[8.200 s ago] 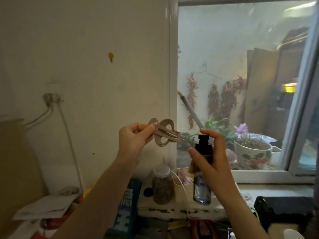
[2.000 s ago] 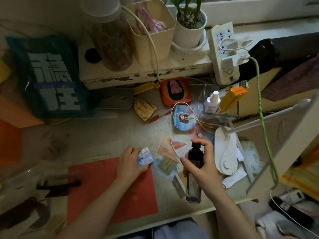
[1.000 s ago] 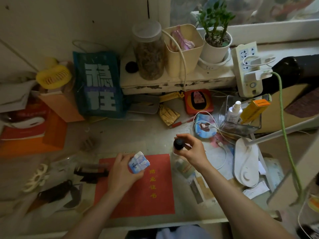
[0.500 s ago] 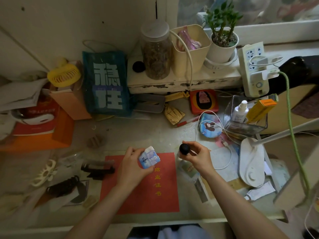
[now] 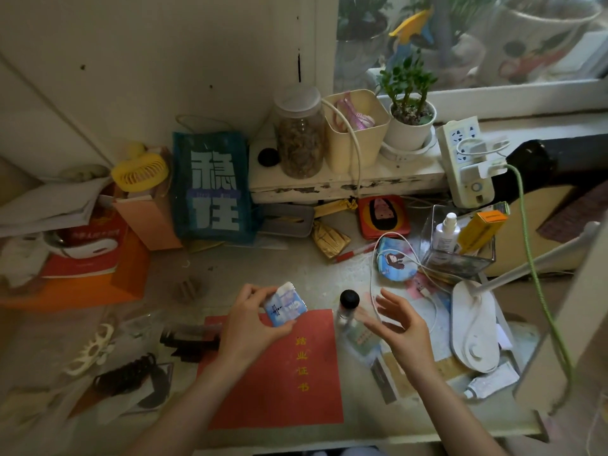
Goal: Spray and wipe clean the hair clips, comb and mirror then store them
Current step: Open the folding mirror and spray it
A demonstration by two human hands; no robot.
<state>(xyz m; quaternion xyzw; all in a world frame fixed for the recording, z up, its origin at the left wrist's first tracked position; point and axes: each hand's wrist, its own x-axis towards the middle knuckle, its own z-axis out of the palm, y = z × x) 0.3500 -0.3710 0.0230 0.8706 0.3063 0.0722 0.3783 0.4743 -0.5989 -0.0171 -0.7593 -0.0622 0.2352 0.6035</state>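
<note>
Left hand (image 5: pixel 250 327) pinches a small tissue pack (image 5: pixel 285 303) at centre frame, thumb under, fingers over the top; it looks soft, light and crinkly, so a gentle squeeze at the edges should do, and a sheet probably wants pulling from the seam. Right hand (image 5: pixel 399 327) hovers spread, fingers relaxed, holding nothing, just right of the spray bottle (image 5: pixel 346 312), which stands upright on the desk (image 5: pixel 263 271) with its black cap on top. That bottle reads as clear and smooth, likely slippery once wet and tippy on its narrow base; best taken round the body. Lower left, blurred, lie the things to clean: a white claw clip (image 5: pixel 88 348), a dark clip (image 5: pixel 126 373), and a black piece (image 5: pixel 190 340) beside the left wrist that may be the comb, hard to tell. These are stiff, light plastic with teeth that could snag tissue. A round blue mirror (image 5: pixel 396 262) sits right of centre under a white cable (image 5: pixel 373 274), which must be cleared first. A red booklet (image 5: pixel 289 373) lies under the hands; a lamp base (image 5: pixel 473 330) crowds the right.
</note>
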